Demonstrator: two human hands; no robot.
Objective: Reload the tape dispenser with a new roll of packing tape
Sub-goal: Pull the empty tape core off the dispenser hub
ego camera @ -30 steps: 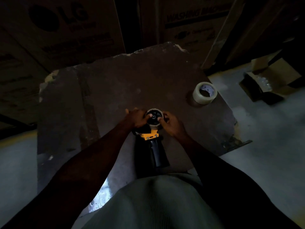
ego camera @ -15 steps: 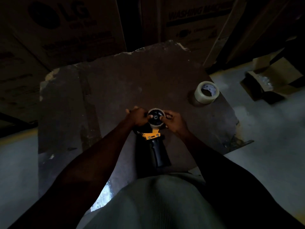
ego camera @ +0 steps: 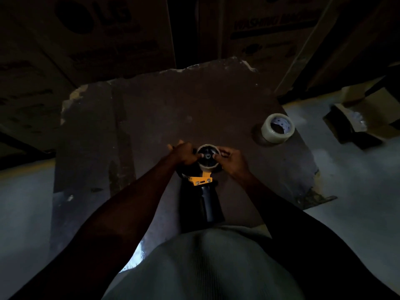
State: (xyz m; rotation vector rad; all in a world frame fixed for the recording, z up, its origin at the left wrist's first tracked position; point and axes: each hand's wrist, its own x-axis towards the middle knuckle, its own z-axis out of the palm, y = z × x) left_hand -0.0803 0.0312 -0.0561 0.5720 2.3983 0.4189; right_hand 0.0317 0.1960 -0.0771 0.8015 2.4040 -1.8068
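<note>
The tape dispenser (ego camera: pixel 203 182) lies on a dark, worn board (ego camera: pixel 151 118) spread over the floor, its black handle pointing back toward the person's body and its yellow bracket just ahead of the handle. At the far end of the dispenser sits a nearly spent tape core (ego camera: pixel 208 156), a pale ring round the black hub.

The left hand (ego camera: pixel 184 153) is at the left side of the dispenser's hub, fingers curled in against the core's rim, with the thumb tip touching near the hub centre. The right hand (ego camera: pixel 232 160) is at the right side of the hub, its fingers bent and pinching the core's edge from that side. The two hands thus grasp the core between them.

The new roll of packing tape (ego camera: pixel 277 131) rests on the same board, well apart from the dispenser, beyond it and to its right, near the board's right edge. It sits partly tipped, its open centre showing a printed inner liner.

Beyond the dispenser, past the board's far edge, stand large cardboard cartons (ego camera: pixel 97 29), dim in the poor light. Right of the dispenser, off the board, an open cardboard box (ego camera: pixel 368 113) sits on the pale floor.
</note>
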